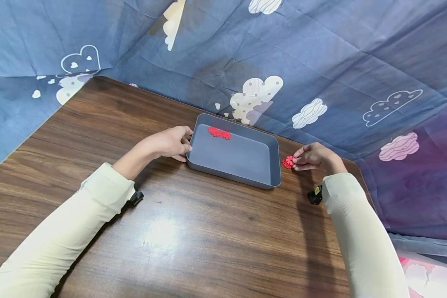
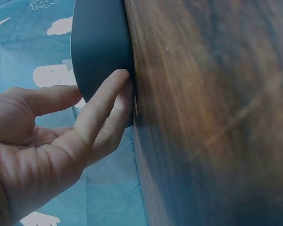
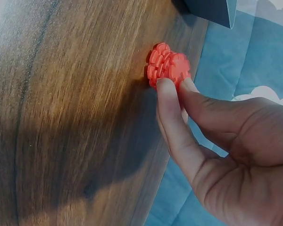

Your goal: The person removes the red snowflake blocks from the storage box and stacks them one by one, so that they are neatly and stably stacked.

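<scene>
A grey rectangular tray (image 1: 229,154) lies on the wooden table with two red flower-shaped plastic discs (image 1: 219,133) flat inside, near its far left corner. My left hand (image 1: 174,142) is at the tray's left side. In the left wrist view its fingertips (image 2: 120,75) rest against the outer wall, with the thumb at the rim. To the right of the tray, my right hand (image 1: 314,157) pinches a red flower-shaped disc (image 3: 178,67) between thumb and fingertips. Right behind it in the right wrist view, more red notched discs (image 3: 156,62) sit close together low over the table.
The brown wooden table (image 1: 193,240) extends toward me and to the left. A blue curtain (image 1: 208,49) printed with clouds hangs just behind the table's far edge, close to the tray. A black wrist device (image 1: 315,195) sits under my right sleeve.
</scene>
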Motion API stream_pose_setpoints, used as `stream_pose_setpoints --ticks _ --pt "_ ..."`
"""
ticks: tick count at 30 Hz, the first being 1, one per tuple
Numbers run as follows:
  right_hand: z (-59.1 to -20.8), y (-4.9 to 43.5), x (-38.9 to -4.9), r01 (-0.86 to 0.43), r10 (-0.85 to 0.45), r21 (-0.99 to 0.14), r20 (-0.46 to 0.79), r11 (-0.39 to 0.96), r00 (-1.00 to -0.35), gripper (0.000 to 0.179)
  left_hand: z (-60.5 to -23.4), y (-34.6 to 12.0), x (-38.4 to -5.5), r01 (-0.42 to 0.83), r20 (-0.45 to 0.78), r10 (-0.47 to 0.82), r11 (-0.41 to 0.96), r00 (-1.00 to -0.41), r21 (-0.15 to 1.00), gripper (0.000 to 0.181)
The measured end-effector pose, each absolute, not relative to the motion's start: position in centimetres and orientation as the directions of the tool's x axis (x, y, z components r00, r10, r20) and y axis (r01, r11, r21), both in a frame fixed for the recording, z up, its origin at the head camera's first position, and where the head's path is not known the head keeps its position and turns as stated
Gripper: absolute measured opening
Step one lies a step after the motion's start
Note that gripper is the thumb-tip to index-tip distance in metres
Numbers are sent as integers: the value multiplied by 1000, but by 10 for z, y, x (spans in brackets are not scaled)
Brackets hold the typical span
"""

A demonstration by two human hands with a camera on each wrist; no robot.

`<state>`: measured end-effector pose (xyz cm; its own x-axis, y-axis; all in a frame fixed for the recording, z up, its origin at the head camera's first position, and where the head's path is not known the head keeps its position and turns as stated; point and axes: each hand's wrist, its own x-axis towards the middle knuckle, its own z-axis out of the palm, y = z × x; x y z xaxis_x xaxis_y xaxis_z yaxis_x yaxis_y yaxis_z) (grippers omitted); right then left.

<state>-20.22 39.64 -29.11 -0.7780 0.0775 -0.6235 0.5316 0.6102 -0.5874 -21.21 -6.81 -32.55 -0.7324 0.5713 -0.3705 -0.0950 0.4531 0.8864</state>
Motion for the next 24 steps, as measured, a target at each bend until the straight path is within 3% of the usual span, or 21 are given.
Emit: stream_pose_setpoints --ticks 13,24 --pt "-280 395 -198 521 112 -608 -580 598 -807 9 -326 -68 -213 -97 -371 571 452 -732 887 57" --pt "-277 395 -196 529 135 -584 -584 615 -801 8 -326 -68 -213 -91 -373 575 458 -728 884 58"
